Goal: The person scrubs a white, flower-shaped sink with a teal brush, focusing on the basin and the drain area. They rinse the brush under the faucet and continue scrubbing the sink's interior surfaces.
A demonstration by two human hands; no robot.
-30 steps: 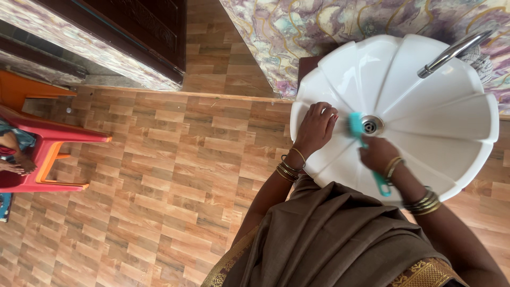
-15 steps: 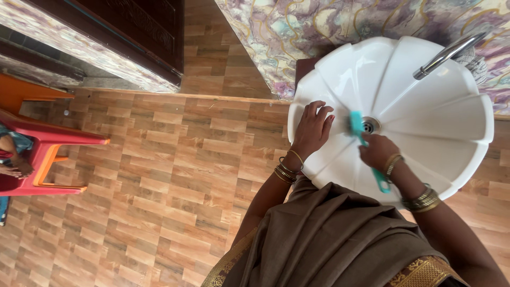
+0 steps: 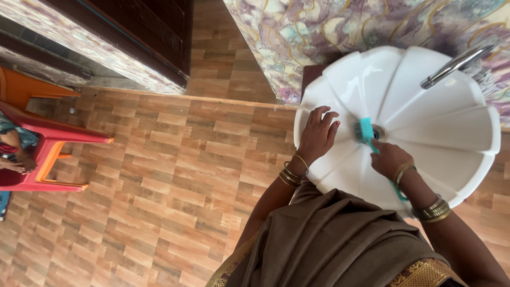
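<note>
A white scalloped wash basin (image 3: 451, 133) stands against a marbled wall at the right. My left hand (image 3: 317, 135) rests flat on the basin's left rim, fingers spread, holding nothing. My right hand (image 3: 389, 158) grips a teal brush (image 3: 365, 130) by its handle. The brush head presses on the bowl just left of the drain (image 3: 379, 132). The handle's end pokes out behind my wrist. Bangles sit on both wrists.
A chrome tap (image 3: 454, 65) reaches over the basin from the upper right. A red plastic chair (image 3: 50, 154) with another person's foot by it stands at the far left. A dark wooden door (image 3: 143, 32) is at the upper left. Wood-patterned floor tiles (image 3: 159, 202) lie below.
The brush head has slid a little left and down from the drain across the bowl. My left hand has stayed on the rim.
</note>
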